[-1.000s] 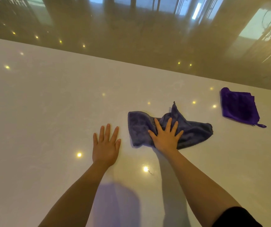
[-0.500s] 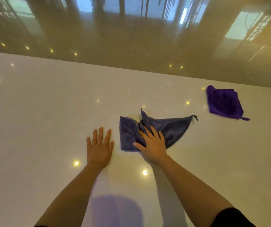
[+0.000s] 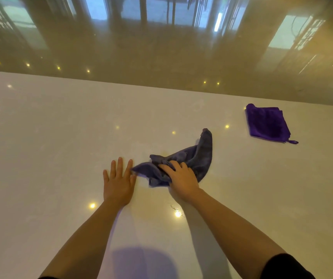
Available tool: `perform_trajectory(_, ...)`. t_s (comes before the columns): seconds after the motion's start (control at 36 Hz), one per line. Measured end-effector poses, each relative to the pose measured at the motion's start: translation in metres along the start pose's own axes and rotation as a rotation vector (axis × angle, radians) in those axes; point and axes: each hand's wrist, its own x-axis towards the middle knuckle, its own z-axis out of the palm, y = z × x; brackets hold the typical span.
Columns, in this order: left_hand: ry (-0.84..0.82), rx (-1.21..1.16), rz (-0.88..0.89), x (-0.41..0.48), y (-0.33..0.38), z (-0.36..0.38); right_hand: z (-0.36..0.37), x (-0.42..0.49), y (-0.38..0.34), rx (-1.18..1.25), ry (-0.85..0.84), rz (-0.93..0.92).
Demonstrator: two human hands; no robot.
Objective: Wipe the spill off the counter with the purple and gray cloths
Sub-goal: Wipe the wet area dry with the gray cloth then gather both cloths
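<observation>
The gray cloth [image 3: 196,158] lies bunched on the white counter [image 3: 51,137] near the middle. My right hand [image 3: 181,178] presses on its near left part, fingers curled into the fabric. A tail of the cloth trails up and to the right. My left hand [image 3: 118,183] rests flat on the counter with fingers spread, its fingertips almost touching the cloth's left tip. The purple cloth [image 3: 267,123] lies folded flat at the far right, untouched. A few small droplets [image 3: 174,208] glint on the counter just below my right wrist.
The counter's far edge [image 3: 161,89] runs across the view, and beyond it lies a glossy brown floor with reflections of windows. Small ceiling lights reflect as bright dots on the counter. My shadow falls on the counter's near part.
My right hand has dragged the gray cloth leftward, toward my left hand, and the cloth has bunched up with its tail swinging upward. My left hand has stayed flat in place.
</observation>
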Motion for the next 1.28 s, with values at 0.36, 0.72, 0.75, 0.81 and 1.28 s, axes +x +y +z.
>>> perform_trajectory(0.36, -0.018, -0.002, 0.005, -0.002, 0.002, -0.005, -0.018, 0.021, 0.036, -0.027, 0.007, 0.182)
perform_trajectory(0.72, -0.027, 0.081, 0.023, 0.001, -0.001, 0.001, -0.002, 0.03, 0.046, 0.089, -0.091, 0.345)
perform_trajectory(0.75, -0.027, 0.092, 0.024, 0.001, -0.002, 0.002, -0.001, 0.03, 0.045, 0.089, -0.094, 0.328)
perform_trajectory(0.81, -0.017, 0.096, 0.018, 0.002, -0.003, 0.004, 0.0, 0.029, 0.045, 0.089, -0.072, 0.295)
perform_trajectory(1.28, -0.038, 0.095, 0.022, 0.001, -0.002, 0.001, 0.012, -0.002, 0.011, 0.148, -0.044, -0.028)
